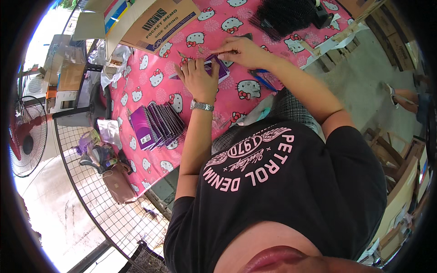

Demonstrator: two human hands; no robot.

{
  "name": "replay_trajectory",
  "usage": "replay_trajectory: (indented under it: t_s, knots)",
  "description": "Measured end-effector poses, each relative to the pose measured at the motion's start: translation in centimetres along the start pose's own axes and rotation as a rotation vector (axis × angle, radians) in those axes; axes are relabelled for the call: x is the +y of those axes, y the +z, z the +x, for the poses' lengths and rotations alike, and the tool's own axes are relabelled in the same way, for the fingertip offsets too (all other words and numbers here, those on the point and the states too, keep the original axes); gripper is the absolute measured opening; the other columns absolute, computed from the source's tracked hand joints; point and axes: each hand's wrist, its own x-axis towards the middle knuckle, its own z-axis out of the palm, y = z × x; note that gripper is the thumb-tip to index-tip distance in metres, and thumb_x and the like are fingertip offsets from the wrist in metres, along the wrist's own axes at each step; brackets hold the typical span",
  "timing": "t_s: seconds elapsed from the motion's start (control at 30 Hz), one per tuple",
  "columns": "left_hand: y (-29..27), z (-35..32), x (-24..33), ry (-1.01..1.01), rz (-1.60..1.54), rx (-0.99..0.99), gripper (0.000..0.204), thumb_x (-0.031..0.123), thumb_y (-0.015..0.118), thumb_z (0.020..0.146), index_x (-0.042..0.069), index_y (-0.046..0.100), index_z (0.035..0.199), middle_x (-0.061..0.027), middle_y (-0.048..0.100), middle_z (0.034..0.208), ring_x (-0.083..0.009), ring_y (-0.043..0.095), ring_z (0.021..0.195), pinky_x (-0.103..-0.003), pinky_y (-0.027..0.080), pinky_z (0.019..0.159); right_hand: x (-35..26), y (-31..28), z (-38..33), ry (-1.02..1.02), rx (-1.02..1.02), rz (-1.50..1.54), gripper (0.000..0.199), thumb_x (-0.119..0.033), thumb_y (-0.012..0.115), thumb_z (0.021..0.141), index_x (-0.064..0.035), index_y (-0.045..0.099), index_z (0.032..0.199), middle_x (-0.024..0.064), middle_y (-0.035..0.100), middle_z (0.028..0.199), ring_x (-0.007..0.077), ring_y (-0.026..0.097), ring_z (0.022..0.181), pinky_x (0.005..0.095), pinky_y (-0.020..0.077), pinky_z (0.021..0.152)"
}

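A small purple memo pad (221, 70) lies on the pink table cover. My left hand (199, 78), with a metal watch at the wrist, grips its near-left part, the fingers over it and the thumb along its face. At the pad's far edge, my right hand (241, 51) is closed in a pinch; what sits between the fingertips is too small to make out. Blue-handled pliers (263, 81) rest on the cover below my right wrist. To the left of my left forearm stands a leaning row of finished-looking purple spiral memo pads (157, 125).
An open cardboard box (159, 25) occupies the far left of the table. Black spiral wires (282, 20) are heaped at the far right. A brown bag (119, 184) hangs by the left table edge, near a wire grid (98, 204) and a red fan (28, 136).
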Motion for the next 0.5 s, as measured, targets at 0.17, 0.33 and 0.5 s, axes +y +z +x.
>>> replay_trajectory:
  t_s: [0.17,0.33,0.5]
  knots:
    - [-0.9,0.6,0.2,0.027,-0.005,-0.087,0.037,0.040,0.068,0.083,0.004,0.063,0.091,-0.0107,0.064,0.093,-0.0308,0.057,0.095,-0.052,0.030,0.108,-0.6,0.0,0.0,-0.065,0.114,-0.001,0.031,-0.016,0.069,0.085,-0.0202,0.071,0.115,0.0050,0.060,0.093,0.0172,0.059,0.077,0.0316,0.0491,0.070]
    - [-1.2,0.5,-0.4,0.059,-0.031,-0.094,0.037,0.041,0.067,0.084,0.005,0.063,0.090,-0.0104,0.063,0.090,-0.0304,0.057,0.094,-0.051,0.032,0.106,-1.0,0.4,0.0,-0.131,0.078,-0.048,0.031,-0.012,0.070,0.082,-0.0173,0.071,0.112,0.0050,0.056,0.093,0.0205,0.058,0.086,0.0334,0.0481,0.077]
    - [-1.7,0.7,-0.2,0.057,-0.041,-0.149,0.035,0.039,0.068,0.084,0.005,0.063,0.091,-0.0112,0.064,0.093,-0.0311,0.058,0.095,-0.051,0.033,0.106,-1.8,-0.2,-0.4,-0.089,0.013,-0.135,0.030,-0.012,0.069,0.080,-0.0159,0.071,0.110,0.0066,0.056,0.093,0.0243,0.058,0.088,0.0373,0.0476,0.078]
